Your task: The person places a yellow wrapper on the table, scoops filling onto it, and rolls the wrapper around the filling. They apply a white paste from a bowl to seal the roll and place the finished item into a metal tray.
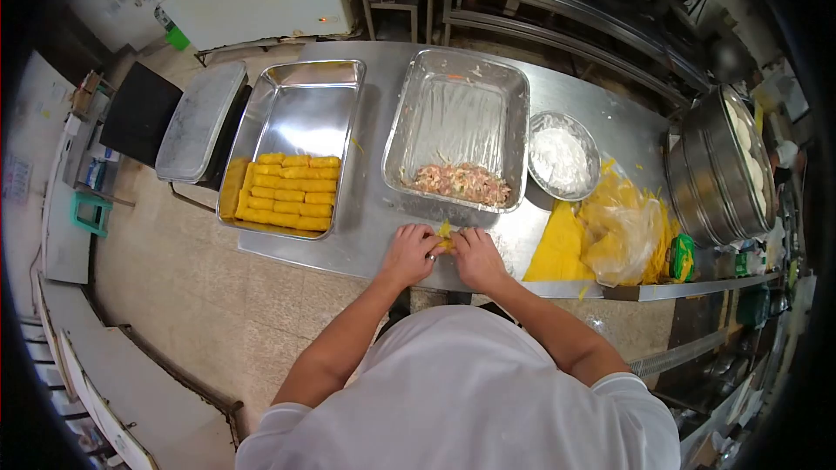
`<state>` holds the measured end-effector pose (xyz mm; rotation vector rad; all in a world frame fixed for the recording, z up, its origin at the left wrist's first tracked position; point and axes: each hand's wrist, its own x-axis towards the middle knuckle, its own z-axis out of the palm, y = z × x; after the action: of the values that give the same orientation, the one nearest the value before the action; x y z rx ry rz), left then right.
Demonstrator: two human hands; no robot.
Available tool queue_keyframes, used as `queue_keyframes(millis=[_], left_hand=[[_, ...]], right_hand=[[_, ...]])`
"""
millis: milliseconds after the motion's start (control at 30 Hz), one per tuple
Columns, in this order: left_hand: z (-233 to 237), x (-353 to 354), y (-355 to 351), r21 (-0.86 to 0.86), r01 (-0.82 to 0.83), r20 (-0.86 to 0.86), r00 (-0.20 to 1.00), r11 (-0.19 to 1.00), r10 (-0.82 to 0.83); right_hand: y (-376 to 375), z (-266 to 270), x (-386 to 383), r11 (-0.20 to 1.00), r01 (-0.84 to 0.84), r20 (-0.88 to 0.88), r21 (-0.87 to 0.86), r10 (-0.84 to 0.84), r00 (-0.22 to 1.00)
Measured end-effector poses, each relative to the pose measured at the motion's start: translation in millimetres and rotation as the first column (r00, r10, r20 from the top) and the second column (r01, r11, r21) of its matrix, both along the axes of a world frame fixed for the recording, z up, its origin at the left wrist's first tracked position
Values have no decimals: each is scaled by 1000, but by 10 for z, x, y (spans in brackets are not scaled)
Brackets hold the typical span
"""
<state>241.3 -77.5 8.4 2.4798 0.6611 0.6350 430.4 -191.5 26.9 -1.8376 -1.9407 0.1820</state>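
My left hand [413, 252] and my right hand [476, 256] meet at the near edge of the steel table. Both have their fingers closed on a small yellow wrapper roll [446, 240], mostly hidden under the fingers. Just beyond them is a deep metal tray [453, 113] with a heap of chopped meat filling [461, 184] at its near end. On the left, a second metal tray [300, 104] holds rows of finished yellow rolls [292, 197]. A round bowl of white paste or flour [560, 157] stands to the right of the filling.
Yellow wrapper sheets [555, 244] lie right of my hands, beside a clear plastic bag [623, 226] and a green packet [683, 258]. Stacked steel steamers [718, 170] stand at the table's right end. A black chair [139, 113] and a grey-lidded container [202, 117] are left of the table.
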Motion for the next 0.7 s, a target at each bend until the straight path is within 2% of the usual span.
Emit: queue_keyframes(millis=[100, 200, 300, 400, 500, 600, 700], left_hand=[[31, 66, 31, 19, -43, -53, 998, 999, 44], [165, 78, 30, -19, -46, -4, 999, 999, 46], [20, 52, 61, 44, -28, -32, 999, 999, 30], [6, 124, 120, 39, -83, -78, 993, 996, 86], [87, 140, 131, -16, -81, -6, 997, 997, 81], [40, 148, 177, 44, -82, -44, 996, 996, 83], [26, 209, 260, 65, -101, -103, 989, 993, 107]], right_hand=[[-12, -12, 8, 999, -49, 26, 4, 49, 998], [84, -43, 60, 997, -31, 88, -70, 37, 995], [134, -9, 46, 999, 21, 14, -33, -21, 1000], [165, -63, 90, 999, -40, 97, 36, 36, 995], [223, -62, 135, 990, 21, 122, -137, -4, 993], [252, -103, 119, 996, 30, 103, -87, -21, 994], [266, -75, 92, 994, 70, 197, -88, -51, 979]])
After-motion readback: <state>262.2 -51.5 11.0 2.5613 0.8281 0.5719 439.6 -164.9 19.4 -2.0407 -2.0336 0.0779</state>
